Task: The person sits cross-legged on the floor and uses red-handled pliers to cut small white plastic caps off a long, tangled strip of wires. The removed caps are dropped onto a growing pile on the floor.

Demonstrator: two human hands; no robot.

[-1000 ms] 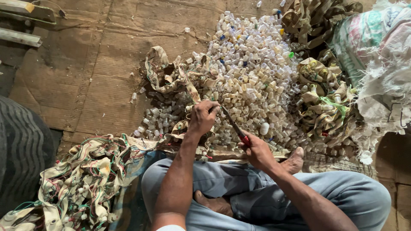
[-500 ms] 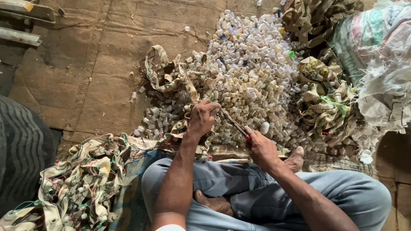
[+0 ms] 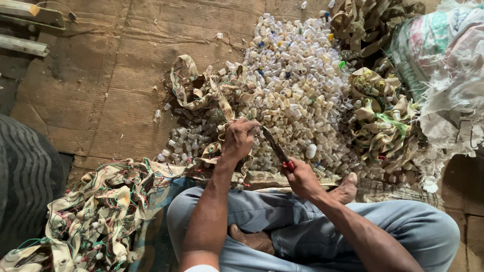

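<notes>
Far left: a dark ribbed mat (image 3: pixel 22 181) lay on the floor, with wooden slats (image 3: pixel 22 45) above it at the upper corner. Beside these, flattened brown cardboard (image 3: pixel 111 90) covered the ground. Lower left, a tangled heap of cloth strips with coloured wires (image 3: pixel 96 216) spread up against the grey-trousered knee. Toward the middle, the left hand (image 3: pixel 239 138) was closed around a dirty cloth strip (image 3: pixel 201 90), which looped up and leftward from the fist onto the cardboard. Just right of that fist, a pair of cutters (image 3: pixel 276 147) with dark blades and a red handle pointed up-left, blade tips touching the strip at the left fingers. The right hand (image 3: pixel 301 177) was clenched around the red handle, resting low in front of the crossed legs. Behind both hands, a large pile of small clear plastic vials (image 3: pixel 297 80) covered the floor. Further right, more bundled cloth strips (image 3: pixel 378 116) lay against the pile, and at the far right a frayed woven sack (image 3: pixel 443 70) sat slumped.
</notes>
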